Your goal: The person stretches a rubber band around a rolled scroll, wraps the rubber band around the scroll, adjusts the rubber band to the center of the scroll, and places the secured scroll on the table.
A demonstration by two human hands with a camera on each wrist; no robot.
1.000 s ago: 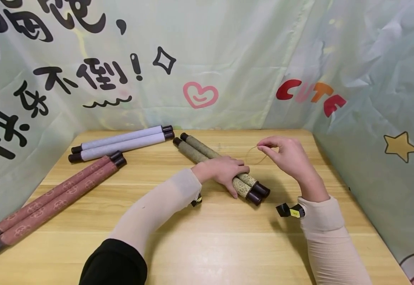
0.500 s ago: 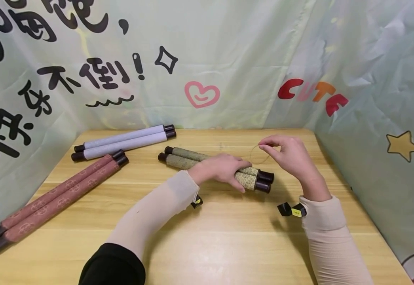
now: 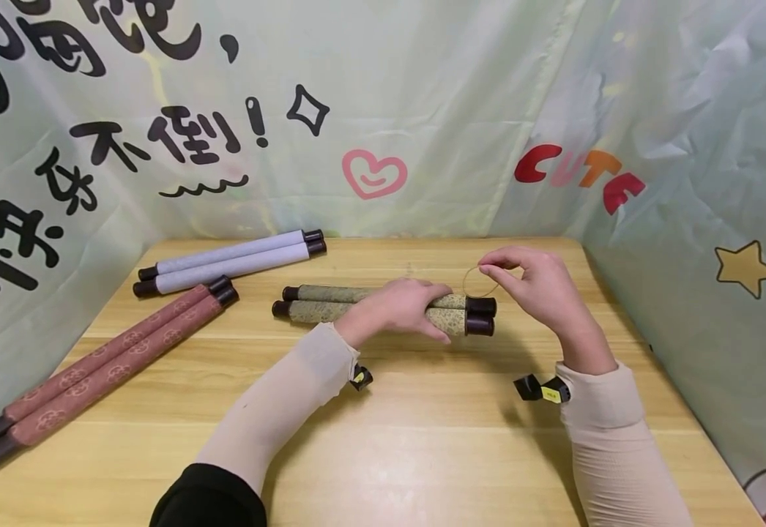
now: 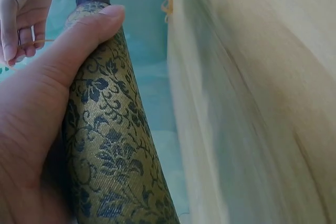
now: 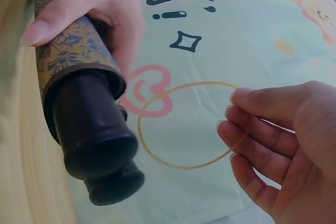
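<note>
An olive-green scroll [image 3: 447, 323] with a dark floral pattern, rolled from both sides into two rolls with dark knobs, lies crosswise near the table's middle in the head view. My left hand [image 3: 392, 309] grips both rolls right of their middle, thumb on the near side, as the left wrist view shows on the patterned cloth [image 4: 113, 145]. Beside the scroll's right end, my right hand [image 3: 534, 289] pinches a thin yellowish rubber band [image 5: 185, 168] between thumb and fingertips. The band hangs as a round loop close to the dark knobs [image 5: 97, 135]; the right wrist view shows it apart from them.
Two more double-rolled scrolls lie at the left: a pale lilac one [image 3: 231, 269] at the back and a red patterned one [image 3: 116, 369] slanting toward the front. A printed cloth [image 3: 449, 110] walls the wooden table [image 3: 389, 454] at the back and sides.
My left hand has turned the olive-green scroll from a diagonal to nearly crosswise; its left end came nearer and its right end went back. My right hand with the rubber band has barely moved.
</note>
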